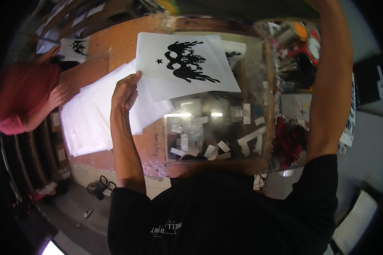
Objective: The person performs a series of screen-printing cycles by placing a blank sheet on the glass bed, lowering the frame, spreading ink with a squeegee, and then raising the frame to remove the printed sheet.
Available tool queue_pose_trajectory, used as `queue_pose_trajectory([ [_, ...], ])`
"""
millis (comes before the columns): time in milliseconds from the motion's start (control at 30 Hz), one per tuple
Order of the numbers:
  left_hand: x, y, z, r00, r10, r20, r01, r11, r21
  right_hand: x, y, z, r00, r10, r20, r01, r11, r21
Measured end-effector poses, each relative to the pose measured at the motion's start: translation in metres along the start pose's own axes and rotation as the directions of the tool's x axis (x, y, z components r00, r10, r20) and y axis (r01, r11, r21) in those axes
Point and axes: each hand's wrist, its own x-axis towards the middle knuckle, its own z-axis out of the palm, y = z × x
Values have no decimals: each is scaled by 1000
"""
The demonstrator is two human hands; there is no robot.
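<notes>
My left hand (125, 90) grips the left edge of a white sheet with a black splashy winged design and a small star (184, 63), holding it above the glass-topped table (217, 123). My right arm (332, 85) reaches up and away past the top edge of the view, so my right hand is hidden. A stack of translucent white sheets (93, 119) lies on the orange worktop just left of my left hand.
Bits of white tape (251, 138) are stuck on the glass. A person in a red shirt (23, 97) works at the left beside another printed sheet (75, 47). Cans and clutter (304, 42) crowd the right side; a small black tool (97, 187) lies on the floor.
</notes>
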Motion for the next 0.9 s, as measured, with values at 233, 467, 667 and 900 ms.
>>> queue_pose_trajectory([
  [233, 7, -8, -219, 832, 256, -492, 75, 827, 557, 15, 34, -4, 1000, -3, 8, 3, 1000, -18],
  [467, -26, -43, -157, 327, 883, -337, 19, 350, 937, 24, 66, -7, 996, 44, 83, -49, 997, 57],
  [667, -53, -159, 41, 705, 581, -406, 119, 468, 876, 4, 28, -3, 996, -78, 47, 71, 986, 148],
  [900, -36, -151, 12, 754, 402, -520, 5, 787, 616, -9, 5, -5, 992, 117, 53, -121, 988, 96],
])
